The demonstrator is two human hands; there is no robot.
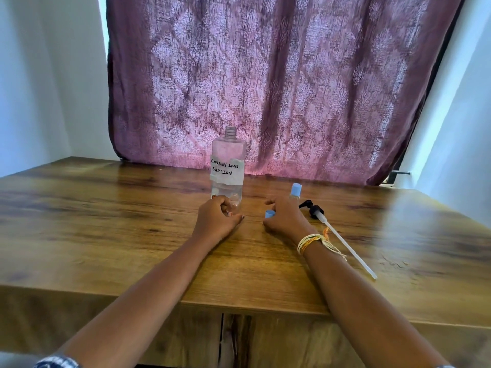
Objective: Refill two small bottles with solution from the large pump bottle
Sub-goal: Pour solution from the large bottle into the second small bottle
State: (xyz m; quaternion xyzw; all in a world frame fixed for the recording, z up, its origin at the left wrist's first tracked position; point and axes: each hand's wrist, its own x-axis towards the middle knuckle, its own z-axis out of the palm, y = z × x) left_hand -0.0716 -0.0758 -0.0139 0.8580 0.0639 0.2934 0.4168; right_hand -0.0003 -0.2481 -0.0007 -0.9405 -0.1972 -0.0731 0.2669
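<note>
The large clear bottle (228, 166), labelled "contact lens solution", stands upright at the table's middle with its neck uncovered and a little liquid at the bottom. Its black pump head (315, 209) lies on the table to the right, the long white tube pointing toward me. My left hand (215, 221) is curled around a small clear bottle (235, 202) at the large bottle's base; that bottle is mostly hidden. My right hand (284, 217) rests on the table with fingers apart, a loose blue cap (269, 214) between thumb and forefinger. A second small bottle with a blue cap (295, 189) stands behind it.
The wooden table (106, 221) has its front edge close to me. A purple patterned curtain (279, 88) hangs right behind the table's far edge. White walls close in on both sides. Yellow threads are tied around my right wrist.
</note>
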